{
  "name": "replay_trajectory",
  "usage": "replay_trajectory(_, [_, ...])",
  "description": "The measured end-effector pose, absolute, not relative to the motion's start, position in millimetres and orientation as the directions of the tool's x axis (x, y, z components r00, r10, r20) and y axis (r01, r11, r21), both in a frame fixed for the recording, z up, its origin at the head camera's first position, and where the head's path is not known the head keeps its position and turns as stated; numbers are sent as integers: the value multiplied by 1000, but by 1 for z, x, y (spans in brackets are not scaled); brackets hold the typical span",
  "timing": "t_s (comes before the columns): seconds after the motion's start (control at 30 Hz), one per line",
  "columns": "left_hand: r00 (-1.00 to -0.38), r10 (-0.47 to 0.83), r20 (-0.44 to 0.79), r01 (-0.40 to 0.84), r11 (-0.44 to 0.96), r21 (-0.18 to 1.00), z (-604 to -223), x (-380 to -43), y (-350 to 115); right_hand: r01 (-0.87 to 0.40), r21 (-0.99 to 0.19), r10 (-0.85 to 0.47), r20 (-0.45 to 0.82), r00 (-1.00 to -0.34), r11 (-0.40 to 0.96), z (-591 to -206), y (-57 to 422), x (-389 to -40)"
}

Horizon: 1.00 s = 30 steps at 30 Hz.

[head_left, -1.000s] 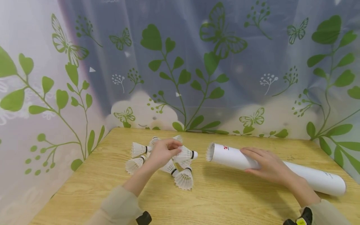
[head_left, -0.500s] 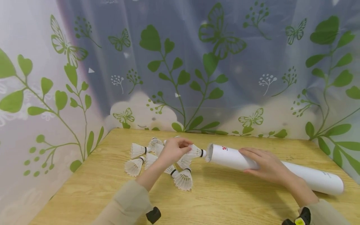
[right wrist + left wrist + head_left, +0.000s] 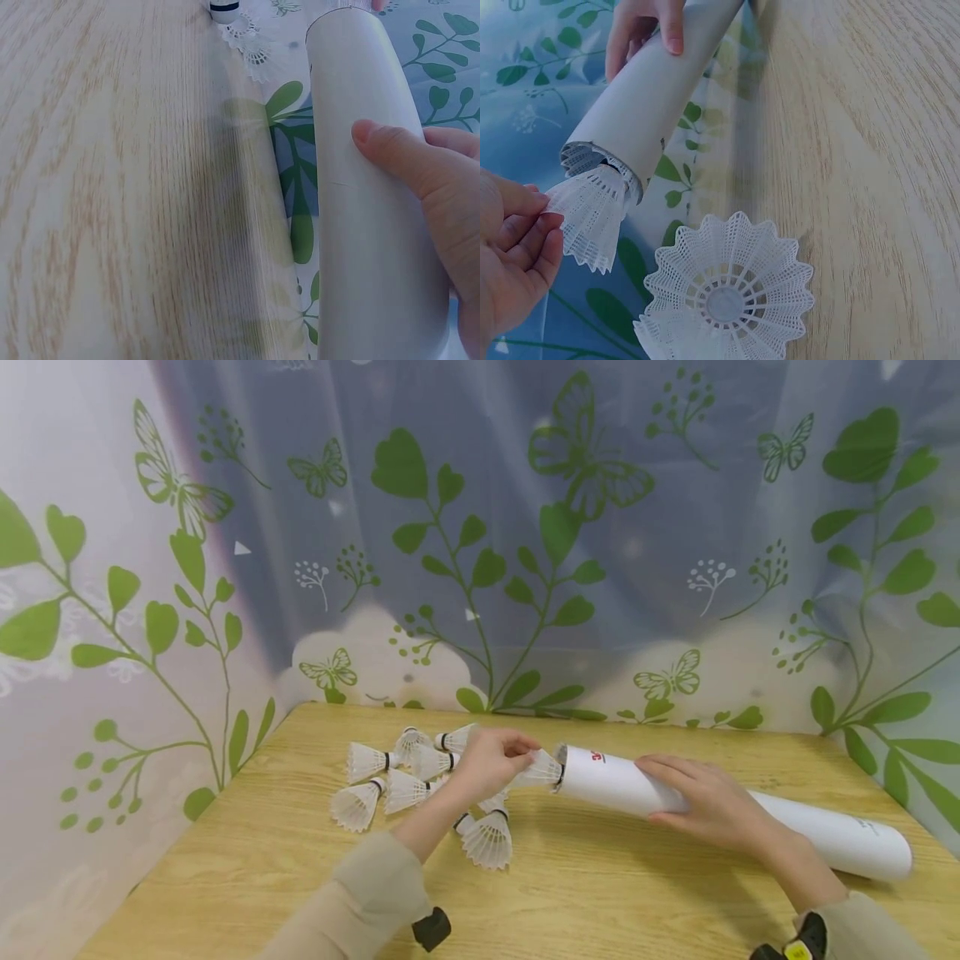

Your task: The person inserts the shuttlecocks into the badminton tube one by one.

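My left hand (image 3: 491, 764) pinches a white shuttlecock (image 3: 592, 214) by its skirt. The cork end of that shuttlecock sits inside the mouth of a white cardboard tube (image 3: 615, 781), and most of its skirt is still outside. Curled around the tube's middle, my right hand (image 3: 708, 797) holds it at a slant, its mouth end raised off the table. Inside the mouth, the left wrist view shows the lacy skirt edge of another shuttlecock. The right wrist view shows the thumb (image 3: 390, 150) lying along the tube wall.
Several loose shuttlecocks (image 3: 408, 791) lie in a cluster on the wooden table (image 3: 585, 893), left of the tube and partly behind my left forearm. One shuttlecock (image 3: 489, 839) lies nearest the front. A patterned curtain (image 3: 450, 527) hangs behind the table.
My left hand has moved right with the shuttlecock, whose cork end has passed from outside the tube into its mouth. The right hand and tube have barely moved.
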State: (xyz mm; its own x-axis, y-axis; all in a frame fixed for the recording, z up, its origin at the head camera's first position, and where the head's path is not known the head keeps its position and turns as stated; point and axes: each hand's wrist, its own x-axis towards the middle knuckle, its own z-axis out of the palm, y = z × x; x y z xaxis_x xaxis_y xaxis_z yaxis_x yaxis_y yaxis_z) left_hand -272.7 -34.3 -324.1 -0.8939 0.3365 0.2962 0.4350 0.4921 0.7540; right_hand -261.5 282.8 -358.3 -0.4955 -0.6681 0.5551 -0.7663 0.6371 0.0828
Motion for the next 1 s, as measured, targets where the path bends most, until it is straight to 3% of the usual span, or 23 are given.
replay_trajectory(0.43, [-896, 313, 316, 436, 477, 763, -333, -274, -17, -769, 94, -671, 562, -484, 633, -359, 281, -263])
replay_trajectory(1.0, [-908, 284, 307, 410, 460, 788, -338, -275, -10, -755, 63, -659, 540, -524, 652, -356, 281, -258])
